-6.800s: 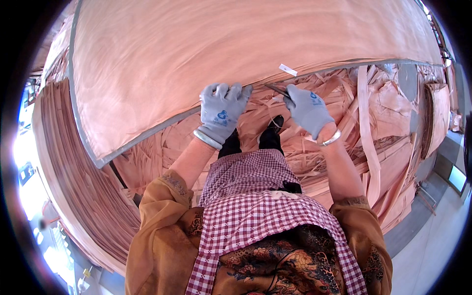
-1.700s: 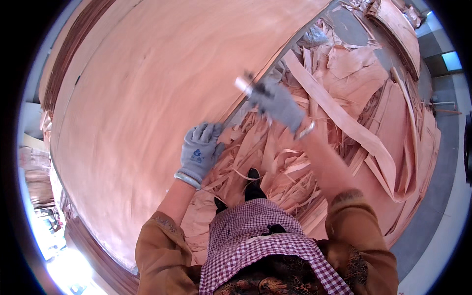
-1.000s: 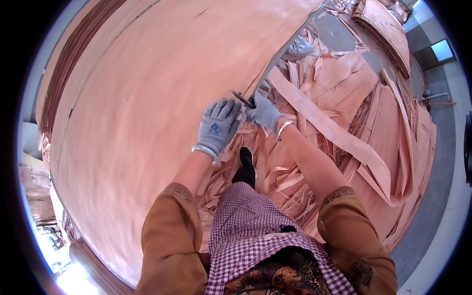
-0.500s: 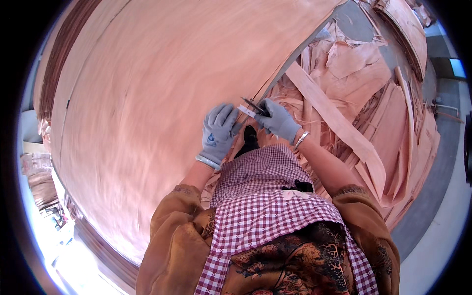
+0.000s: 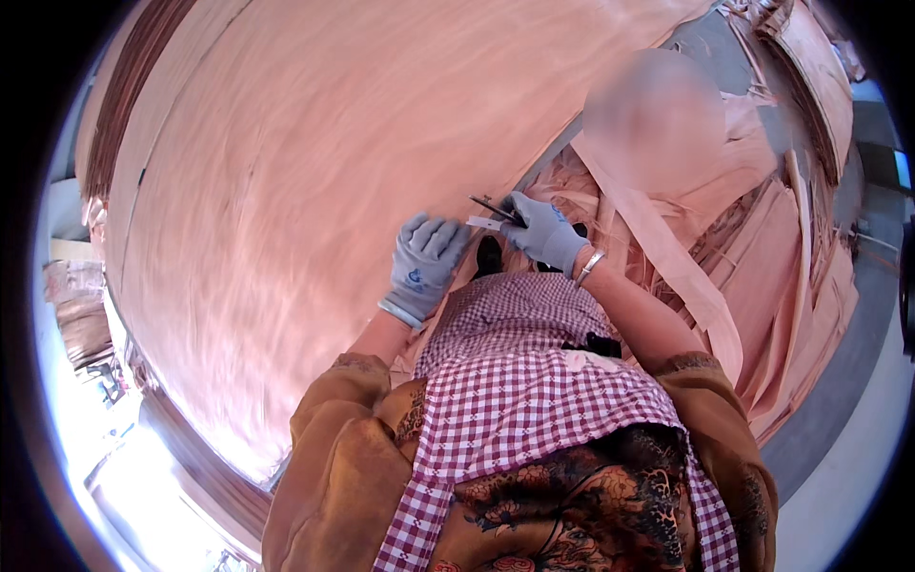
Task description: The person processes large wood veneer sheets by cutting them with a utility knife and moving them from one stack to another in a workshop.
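Observation:
My left hand point(image 5: 425, 261), in a grey glove, rests on the near edge of a broad pinkish wood veneer sheet point(image 5: 315, 172). Its fingers are stretched out and nothing shows in its grip. Just to the right, my right hand point(image 5: 545, 234), gloved alike, is closed round a slim dark pointed tool point(image 5: 492, 207); whether it is a knife or scissors I cannot tell. A short white strip point(image 5: 483, 223) sticks out of the same hand below the tool, pointing toward my left fingers. What grips the strip is hidden by the glove.
Loose veneer offcuts point(image 5: 762, 267) lie heaped to the right, with one long strip point(image 5: 658, 238) across them. A blurred patch hides part of the heap. A curved veneer stack point(image 5: 810, 86) stands at the far right. My shoe point(image 5: 489, 255) shows below my hands.
My left fingers have drawn slightly back from the white strip, which now lies more level. My right hand still holds the tool. The view has shifted a little.

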The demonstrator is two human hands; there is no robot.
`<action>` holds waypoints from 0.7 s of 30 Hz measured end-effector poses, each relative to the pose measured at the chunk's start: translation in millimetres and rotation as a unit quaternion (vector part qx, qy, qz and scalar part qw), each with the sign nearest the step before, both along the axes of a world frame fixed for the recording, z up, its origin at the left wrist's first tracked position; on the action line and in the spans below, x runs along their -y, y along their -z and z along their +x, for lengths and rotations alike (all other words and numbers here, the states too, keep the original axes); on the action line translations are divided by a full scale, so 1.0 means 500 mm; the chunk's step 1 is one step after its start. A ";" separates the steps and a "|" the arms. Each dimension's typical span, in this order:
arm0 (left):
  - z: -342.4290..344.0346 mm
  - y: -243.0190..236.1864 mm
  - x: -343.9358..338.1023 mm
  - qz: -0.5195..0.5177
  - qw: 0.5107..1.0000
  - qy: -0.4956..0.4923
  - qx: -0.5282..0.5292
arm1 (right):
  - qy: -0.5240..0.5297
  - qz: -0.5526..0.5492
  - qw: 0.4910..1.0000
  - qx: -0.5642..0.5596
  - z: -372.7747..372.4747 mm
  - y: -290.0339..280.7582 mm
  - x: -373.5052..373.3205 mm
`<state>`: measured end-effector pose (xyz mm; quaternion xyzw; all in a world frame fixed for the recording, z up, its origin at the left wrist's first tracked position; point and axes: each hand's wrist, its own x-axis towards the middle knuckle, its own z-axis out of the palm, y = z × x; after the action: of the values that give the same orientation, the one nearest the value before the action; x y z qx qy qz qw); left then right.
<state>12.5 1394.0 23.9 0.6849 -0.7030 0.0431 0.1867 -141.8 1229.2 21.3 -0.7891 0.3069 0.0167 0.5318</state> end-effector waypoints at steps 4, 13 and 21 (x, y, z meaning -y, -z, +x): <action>-0.002 -0.006 0.009 0.005 1.000 0.001 0.003 | 0.004 0.058 0.998 0.009 0.001 0.005 -0.002; -0.005 0.016 -0.003 -0.026 0.998 -0.046 -0.043 | -0.064 0.096 0.992 -0.047 0.001 -0.062 0.030; -0.002 0.026 -0.010 -0.026 0.997 -0.042 -0.052 | -0.097 0.167 0.979 0.057 0.019 -0.122 0.038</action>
<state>11.5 1399.2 11.0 0.7097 -0.6617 0.0335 0.2394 -132.4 1210.3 82.3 -0.7148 0.1906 0.0742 0.6688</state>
